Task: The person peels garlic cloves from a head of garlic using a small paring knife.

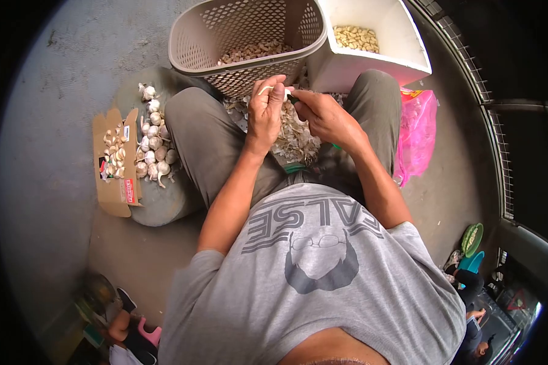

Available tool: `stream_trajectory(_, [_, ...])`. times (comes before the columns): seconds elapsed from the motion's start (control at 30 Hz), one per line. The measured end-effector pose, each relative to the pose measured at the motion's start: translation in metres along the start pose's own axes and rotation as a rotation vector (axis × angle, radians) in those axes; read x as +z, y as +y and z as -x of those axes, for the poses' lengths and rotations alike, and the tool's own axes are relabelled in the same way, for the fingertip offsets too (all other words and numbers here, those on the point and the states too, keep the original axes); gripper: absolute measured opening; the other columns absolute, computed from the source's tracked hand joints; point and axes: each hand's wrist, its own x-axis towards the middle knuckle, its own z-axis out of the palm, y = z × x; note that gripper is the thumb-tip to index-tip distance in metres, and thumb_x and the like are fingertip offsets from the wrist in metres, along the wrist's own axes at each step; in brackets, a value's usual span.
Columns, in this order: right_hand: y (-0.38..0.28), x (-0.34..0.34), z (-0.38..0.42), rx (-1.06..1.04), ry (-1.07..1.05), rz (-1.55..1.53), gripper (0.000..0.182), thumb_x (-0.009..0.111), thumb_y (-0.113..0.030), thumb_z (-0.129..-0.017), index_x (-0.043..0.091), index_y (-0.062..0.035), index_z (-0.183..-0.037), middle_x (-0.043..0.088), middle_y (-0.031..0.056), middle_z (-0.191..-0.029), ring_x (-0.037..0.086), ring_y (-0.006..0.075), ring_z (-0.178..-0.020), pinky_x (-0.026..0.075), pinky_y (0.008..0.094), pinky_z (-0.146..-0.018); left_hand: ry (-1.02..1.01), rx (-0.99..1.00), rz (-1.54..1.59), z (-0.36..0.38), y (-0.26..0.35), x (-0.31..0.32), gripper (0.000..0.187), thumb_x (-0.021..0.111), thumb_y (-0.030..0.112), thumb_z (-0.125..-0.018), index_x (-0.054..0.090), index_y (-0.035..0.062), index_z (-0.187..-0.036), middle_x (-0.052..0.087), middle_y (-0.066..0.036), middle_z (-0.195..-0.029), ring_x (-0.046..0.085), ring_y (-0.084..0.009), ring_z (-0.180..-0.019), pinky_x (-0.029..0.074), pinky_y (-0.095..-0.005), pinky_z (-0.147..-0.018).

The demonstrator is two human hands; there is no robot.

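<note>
My left hand (265, 114) pinches a small pale garlic clove (287, 95) above my lap. Against the clove's right side are the closed fingers of my right hand (330, 117); a dark bit shows beneath them, too small to make out. Below both hands lies a heap of papery garlic skins (295, 137) between my knees. Whole garlic bulbs (155, 143) sit on a round grey surface to the left, beside an open cardboard box (119, 198) with loose cloves (114, 152) on it.
Ahead stands a perforated basket (249, 66) with unpeeled cloves; touching it is a white foam box (371, 64) with peeled cloves. A pink plastic bag (417, 137) lies right of my knee. Parts of other people show at the lower left and lower right.
</note>
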Motion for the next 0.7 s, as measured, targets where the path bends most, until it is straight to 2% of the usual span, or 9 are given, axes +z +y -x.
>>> stream_trajectory(0.07, [0.007, -0.004, 0.003, -0.012, 0.007, -0.006, 0.017, 0.059, -0.006, -0.098, 0.062, 0.0072, -0.109, 0.064, 0.0275, -0.082, 0.062, 0.0437, -0.075, 0.048, 0.0469, -0.069, -0.066, -0.126, 0.185, 0.001, 0.000, -0.004, 0.049, 0.054, 0.036, -0.110, 0.058, -0.0055, -0.135, 0.062, -0.009, -0.116, 0.064, -0.0151, -0.106, 0.055, -0.0313, -0.093])
stream_trajectory(0.1, [0.011, -0.007, 0.003, -0.001, -0.001, -0.027, 0.019, 0.060, -0.006, -0.099, 0.062, 0.0071, -0.111, 0.064, 0.0260, -0.082, 0.062, 0.0400, -0.074, 0.048, 0.0457, -0.069, -0.119, -0.173, 0.250, 0.001, 0.001, -0.008, 0.044, 0.058, 0.025, -0.108, 0.056, -0.0052, -0.139, 0.063, -0.008, -0.116, 0.063, -0.0133, -0.104, 0.058, -0.0316, -0.091])
stream_trajectory(0.23, [0.015, -0.015, 0.004, 0.083, -0.027, -0.085, 0.026, 0.062, -0.008, -0.099, 0.064, 0.0064, -0.121, 0.065, 0.0208, -0.081, 0.062, 0.0277, -0.072, 0.050, 0.0414, -0.071, -0.156, -0.229, 0.431, -0.002, -0.002, -0.011, 0.041, 0.065, 0.009, -0.102, 0.055, -0.0048, -0.140, 0.066, -0.008, -0.113, 0.066, -0.0145, -0.101, 0.062, -0.0354, -0.091])
stream_trajectory(0.27, [0.014, -0.016, 0.004, 0.112, -0.033, -0.092, 0.028, 0.062, -0.009, -0.099, 0.064, 0.0060, -0.123, 0.065, 0.0197, -0.080, 0.061, 0.0254, -0.072, 0.050, 0.0406, -0.071, -0.159, -0.239, 0.446, -0.002, -0.001, -0.010, 0.041, 0.065, 0.010, -0.102, 0.056, -0.0047, -0.139, 0.067, -0.008, -0.112, 0.067, -0.0149, -0.100, 0.062, -0.0357, -0.091])
stream_trajectory(0.37, [0.019, -0.016, 0.010, 0.108, -0.023, -0.064, 0.032, 0.062, -0.010, -0.101, 0.063, 0.0017, -0.132, 0.065, 0.0088, -0.079, 0.053, 0.0117, -0.058, 0.046, 0.0324, -0.054, -0.173, -0.260, 0.495, -0.002, 0.000, -0.012, 0.041, 0.066, 0.011, -0.101, 0.057, -0.0046, -0.138, 0.070, -0.008, -0.109, 0.069, -0.0160, -0.097, 0.063, -0.0367, -0.090])
stream_trajectory(0.47, [0.003, -0.022, 0.017, 0.102, -0.003, 0.024, 0.029, 0.062, -0.009, -0.099, 0.064, 0.0053, -0.124, 0.070, 0.0231, -0.088, 0.067, 0.0329, -0.078, 0.052, 0.0413, -0.074, -0.198, -0.258, 0.530, -0.001, -0.003, -0.012, 0.040, 0.067, 0.012, -0.101, 0.058, -0.0046, -0.136, 0.071, -0.009, -0.109, 0.070, -0.0165, -0.096, 0.063, -0.0375, -0.089])
stream_trajectory(0.53, [-0.002, -0.022, 0.022, 0.066, 0.020, 0.051, 0.030, 0.062, -0.009, -0.099, 0.064, 0.0051, -0.125, 0.071, 0.0244, -0.091, 0.069, 0.0346, -0.082, 0.052, 0.0418, -0.076, -0.218, -0.251, 0.521, 0.000, -0.003, -0.010, 0.039, 0.067, 0.011, -0.101, 0.059, -0.0046, -0.135, 0.071, -0.009, -0.111, 0.070, -0.0165, -0.097, 0.063, -0.0378, -0.089])
stream_trajectory(0.67, [0.001, -0.015, 0.028, -0.001, 0.104, 0.077, 0.029, 0.061, -0.008, -0.099, 0.065, 0.0043, -0.125, 0.070, 0.0272, -0.095, 0.071, 0.0393, -0.088, 0.053, 0.0431, -0.078, -0.136, -0.257, 0.539, 0.001, -0.002, -0.006, 0.038, 0.067, 0.012, -0.101, 0.058, -0.0064, -0.134, 0.071, -0.013, -0.111, 0.072, -0.0220, -0.097, 0.064, -0.0388, -0.089])
stream_trajectory(0.7, [-0.002, -0.015, 0.030, 0.073, 0.123, 0.024, 0.028, 0.061, -0.008, -0.099, 0.065, 0.0044, -0.124, 0.070, 0.0280, -0.096, 0.070, 0.0410, -0.089, 0.053, 0.0436, -0.079, -0.090, -0.274, 0.552, 0.000, -0.005, -0.007, 0.038, 0.067, 0.012, -0.101, 0.058, -0.0068, -0.133, 0.071, -0.015, -0.111, 0.073, -0.0239, -0.098, 0.064, -0.0392, -0.089])
